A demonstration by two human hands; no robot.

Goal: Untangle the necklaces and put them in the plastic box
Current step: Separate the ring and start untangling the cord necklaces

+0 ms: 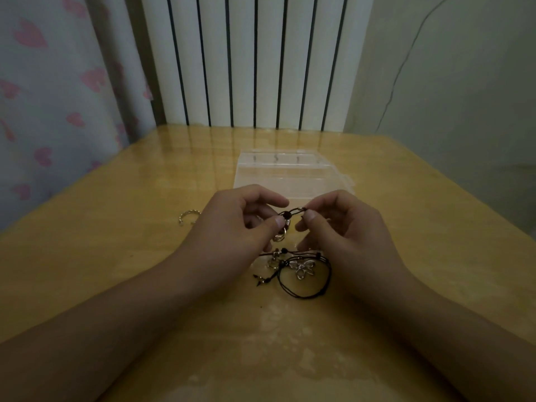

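Glossy yellow wooden table (116, 271); white ribbed radiator (255, 59) far. Left hand (240, 224), right hand (339, 227) pinch black cord necklace (291, 213), prob. tangled; clear plastic box (290, 175) beyond.

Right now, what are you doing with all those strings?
A person is untangling necklaces on a yellow table. The left hand and the right hand both pinch a black cord with a metal chain hanging from it, held just above the table. More black cords with a silver flower charm lie in a tangle below the hands. The clear plastic box waits behind them, and I can't see any necklace inside. A silver ring-shaped piece lies off to the left.
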